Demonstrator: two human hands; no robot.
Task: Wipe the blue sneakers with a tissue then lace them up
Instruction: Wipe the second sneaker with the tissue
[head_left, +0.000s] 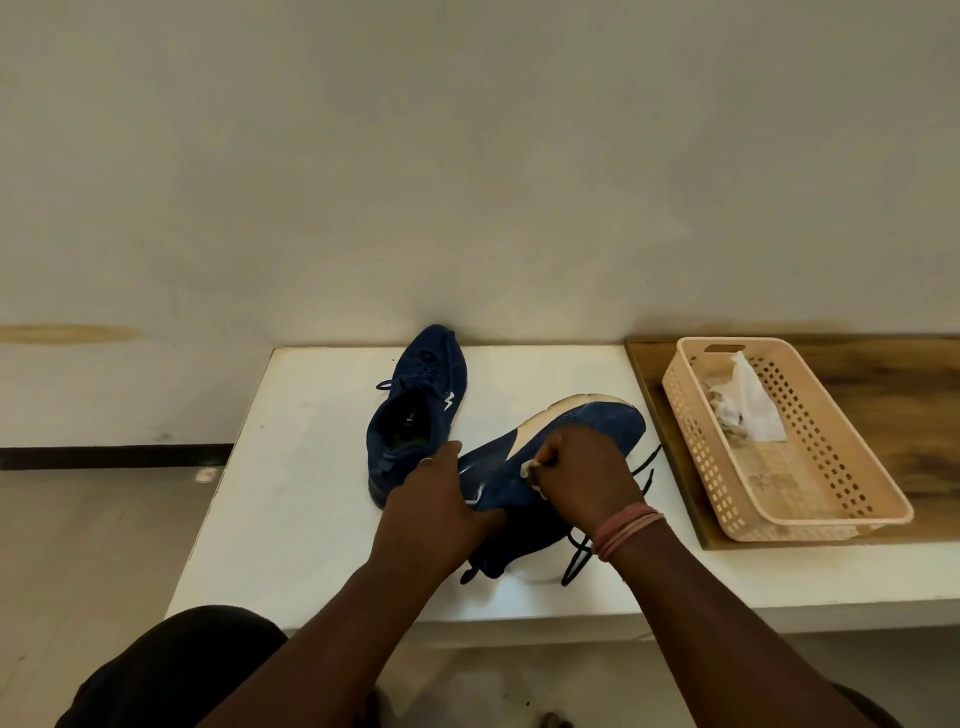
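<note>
Right now the wiping goes best if the left hand (434, 501), fingers curled round the heel end, keeps the near sneaker (550, 457) tilted on its side near the tabletop's (311, 467) front edge, while the right hand (582, 475), pinching a small wad of tissue (529, 469), rubs in short strokes along the blue side and pale sole rim. That shoe is dark blue mesh with black laces (613, 519) trailing loose; its mate (421, 410) sits upright toward the back edge.

sneakers (415, 410): navy, white soles | basket (831, 499): peach lattice | laces (644, 467): black
</note>
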